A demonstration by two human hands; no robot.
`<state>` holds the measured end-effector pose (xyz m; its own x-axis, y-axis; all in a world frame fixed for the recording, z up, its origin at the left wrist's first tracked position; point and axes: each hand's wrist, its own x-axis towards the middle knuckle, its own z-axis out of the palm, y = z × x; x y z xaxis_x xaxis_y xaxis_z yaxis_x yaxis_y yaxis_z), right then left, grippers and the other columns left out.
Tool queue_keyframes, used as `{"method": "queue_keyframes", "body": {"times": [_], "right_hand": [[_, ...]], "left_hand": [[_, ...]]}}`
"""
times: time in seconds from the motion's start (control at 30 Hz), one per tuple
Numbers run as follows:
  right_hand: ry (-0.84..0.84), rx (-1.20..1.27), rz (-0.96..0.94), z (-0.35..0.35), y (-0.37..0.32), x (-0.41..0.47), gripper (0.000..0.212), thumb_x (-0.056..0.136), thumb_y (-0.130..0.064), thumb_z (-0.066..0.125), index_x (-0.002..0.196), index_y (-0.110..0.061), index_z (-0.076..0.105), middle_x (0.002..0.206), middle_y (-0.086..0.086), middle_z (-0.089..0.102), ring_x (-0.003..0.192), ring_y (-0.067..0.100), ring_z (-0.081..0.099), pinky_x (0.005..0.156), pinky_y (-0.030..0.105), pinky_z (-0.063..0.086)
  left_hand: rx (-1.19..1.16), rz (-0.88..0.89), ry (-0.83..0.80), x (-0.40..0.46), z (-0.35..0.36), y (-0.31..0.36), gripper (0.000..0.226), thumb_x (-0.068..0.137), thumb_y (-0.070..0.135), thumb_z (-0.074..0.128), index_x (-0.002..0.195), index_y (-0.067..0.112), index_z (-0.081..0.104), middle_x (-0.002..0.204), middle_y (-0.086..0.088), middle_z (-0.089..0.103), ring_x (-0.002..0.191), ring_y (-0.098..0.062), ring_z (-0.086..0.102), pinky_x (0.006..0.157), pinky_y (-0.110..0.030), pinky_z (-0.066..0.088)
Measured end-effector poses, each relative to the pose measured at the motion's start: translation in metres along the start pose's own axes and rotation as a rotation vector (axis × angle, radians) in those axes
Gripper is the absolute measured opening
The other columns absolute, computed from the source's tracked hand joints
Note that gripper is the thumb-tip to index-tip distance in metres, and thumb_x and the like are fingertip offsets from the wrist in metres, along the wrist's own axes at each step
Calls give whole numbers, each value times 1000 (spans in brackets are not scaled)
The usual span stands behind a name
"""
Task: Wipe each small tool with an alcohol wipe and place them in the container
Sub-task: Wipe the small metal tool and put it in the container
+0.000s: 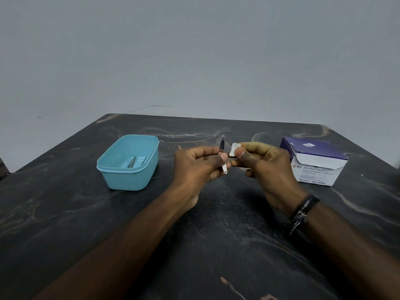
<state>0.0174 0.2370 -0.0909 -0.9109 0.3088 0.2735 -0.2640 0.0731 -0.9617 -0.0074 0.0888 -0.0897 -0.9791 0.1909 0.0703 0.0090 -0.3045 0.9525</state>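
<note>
My left hand [197,163] grips a small metal tool [222,146] upright above the table's middle; its dark tip points up and its silver end sticks out below my thumb. My right hand [264,163] pinches a small white alcohol wipe [234,148] between thumb and forefinger, just right of the tool and a little apart from it. A light blue plastic container [112,169] stands to the left, open, with two metal tools [136,161] lying inside it.
A white and purple box of alcohol swabs [313,167] stands at the right with its flap open. The dark marbled table [216,234] ends at a grey wall behind. A black band circles my right wrist.
</note>
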Motion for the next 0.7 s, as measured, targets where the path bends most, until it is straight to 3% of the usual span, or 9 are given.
{"method": "queue_keyframes", "body": {"times": [0.17, 0.3, 0.57, 0.7], "right_hand": [[33, -5, -23, -1, 2, 1, 8, 87, -11, 70, 87, -18, 74, 69, -6, 70, 62, 6, 58, 48, 19, 41], [44, -48, -93, -1, 1, 1, 12, 86, -7, 70, 97, -9, 74, 77, -5, 71, 59, -5, 60, 52, 8, 42], [-4, -58, -122, 2, 6, -1, 11, 85, -5, 71, 95, -5, 74, 76, 0, 72, 57, -3, 60, 51, 8, 42], [-41, -77, -125, 4, 7, -2, 10, 85, -5, 71, 93, 0, 74, 67, -6, 70, 56, -3, 60, 50, 8, 42]], "left_hand": [[57, 1, -55, 0, 1, -4, 26, 76, -5, 75, 101, -1, 69, 90, -18, 75, 82, -25, 75, 72, -29, 61], [66, -5, -72, -1, 1, -5, 24, 76, -5, 76, 98, -2, 68, 88, -19, 75, 78, -25, 75, 68, -28, 61], [80, -2, -86, -1, 0, -6, 24, 76, -5, 76, 98, -6, 67, 85, -18, 75, 77, -25, 75, 66, -28, 60], [104, 4, -81, 0, 0, -6, 23, 75, -5, 76, 96, -6, 67, 84, -19, 75, 77, -27, 75, 68, -32, 62]]}}
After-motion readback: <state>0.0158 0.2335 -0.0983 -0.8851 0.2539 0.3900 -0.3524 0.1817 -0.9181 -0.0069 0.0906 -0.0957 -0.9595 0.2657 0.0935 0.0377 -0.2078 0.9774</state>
